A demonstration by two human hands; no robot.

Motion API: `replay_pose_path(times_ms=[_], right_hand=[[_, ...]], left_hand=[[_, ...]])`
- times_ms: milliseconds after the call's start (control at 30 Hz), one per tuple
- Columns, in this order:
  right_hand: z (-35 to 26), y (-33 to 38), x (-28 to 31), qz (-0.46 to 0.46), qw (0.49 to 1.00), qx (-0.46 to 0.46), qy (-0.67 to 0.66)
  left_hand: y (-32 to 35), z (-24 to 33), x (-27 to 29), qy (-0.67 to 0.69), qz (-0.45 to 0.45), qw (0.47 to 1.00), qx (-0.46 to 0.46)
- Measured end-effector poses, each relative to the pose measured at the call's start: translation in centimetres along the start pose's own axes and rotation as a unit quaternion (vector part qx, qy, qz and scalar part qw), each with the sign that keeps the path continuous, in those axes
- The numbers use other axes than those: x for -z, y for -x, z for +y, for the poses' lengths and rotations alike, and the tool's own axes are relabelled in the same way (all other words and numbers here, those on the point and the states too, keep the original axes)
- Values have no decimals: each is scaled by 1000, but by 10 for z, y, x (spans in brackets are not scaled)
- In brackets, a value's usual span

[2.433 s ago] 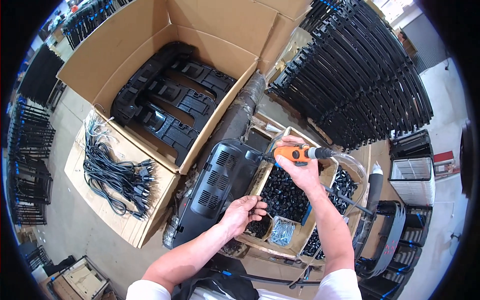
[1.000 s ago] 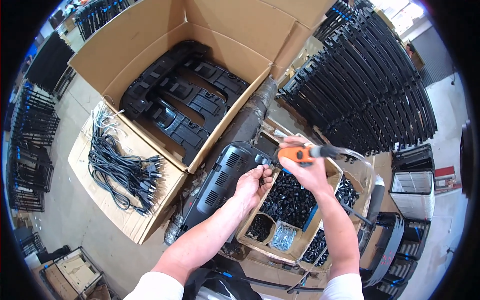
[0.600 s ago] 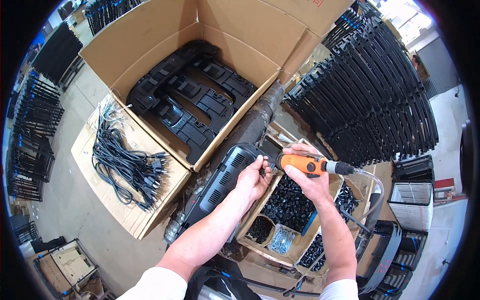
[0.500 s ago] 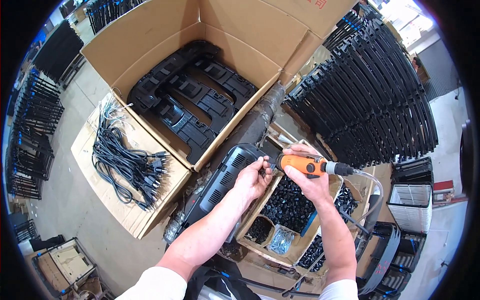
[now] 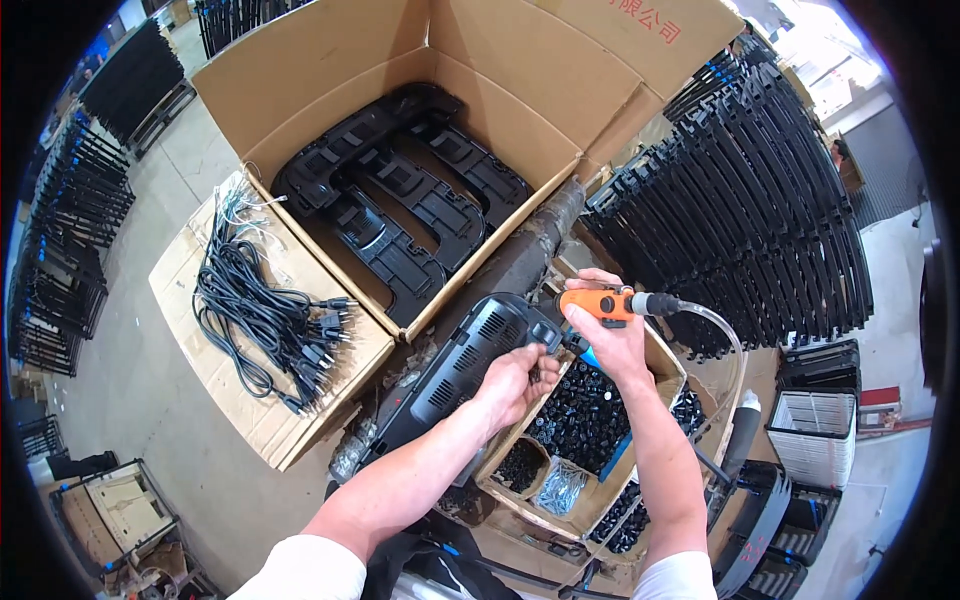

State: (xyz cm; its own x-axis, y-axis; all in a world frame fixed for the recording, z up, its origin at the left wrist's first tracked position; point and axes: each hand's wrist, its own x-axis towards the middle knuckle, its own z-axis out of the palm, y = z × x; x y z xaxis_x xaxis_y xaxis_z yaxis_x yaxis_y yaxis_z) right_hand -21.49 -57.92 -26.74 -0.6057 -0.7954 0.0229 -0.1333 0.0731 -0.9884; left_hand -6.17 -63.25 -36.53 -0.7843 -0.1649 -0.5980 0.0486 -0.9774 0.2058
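My right hand [image 5: 607,322] is wrapped around an orange pneumatic screwdriver [image 5: 590,303], whose clear air hose [image 5: 722,322] curves away from its right end. The driver's tip points left, above the far end of a long black vented plastic housing [image 5: 470,352]. Close beside that end is my left hand [image 5: 520,380], its fingers curled. Whatever lies in those fingers is hidden. Under both hands stands a cardboard tray holding many small black plastic parts [image 5: 575,415]. A bag of silver screws [image 5: 562,487] and a round tub of small dark pieces [image 5: 520,464] sit in its near part.
A large open carton [image 5: 540,80] with black plastic housings [image 5: 400,195] stands ahead on the left. Black power cords [image 5: 265,320] lie on a cardboard flap [image 5: 195,330] beside it. Tall stacks of black frames [image 5: 740,215] rise at the right, with white frames [image 5: 815,415] below.
My left hand has drawn down and away from the driver's tip, and the driver has lifted slightly. The housing's end is now more exposed. The whole view has shifted a little.
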Motion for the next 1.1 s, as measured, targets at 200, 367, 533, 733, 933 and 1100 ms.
replay_pose_path(times_ms=[200, 367, 533, 733, 933, 1100], right_hand=[[3, -10, -10, -24, 999, 11, 45], [1, -13, -14, -60, 985, 55, 152], [0, -15, -17, -60, 982, 42, 172], [6, -14, -15, -60, 983, 32, 169], [-2, -17, -24, -50, 982, 21, 183], [-8, -1, -29, -22, 992, 48, 116]], left_hand=[[18, -5, 29, -91, -38, 995, 8], [26, -4, 32, -116, 12, 992, -44], [30, 3, 24, -89, 42, 992, -81], [30, 8, 29, -32, 44, 994, -97], [25, 16, 25, -16, 61, 996, -66], [17, 24, 23, 12, 76, 994, -73]])
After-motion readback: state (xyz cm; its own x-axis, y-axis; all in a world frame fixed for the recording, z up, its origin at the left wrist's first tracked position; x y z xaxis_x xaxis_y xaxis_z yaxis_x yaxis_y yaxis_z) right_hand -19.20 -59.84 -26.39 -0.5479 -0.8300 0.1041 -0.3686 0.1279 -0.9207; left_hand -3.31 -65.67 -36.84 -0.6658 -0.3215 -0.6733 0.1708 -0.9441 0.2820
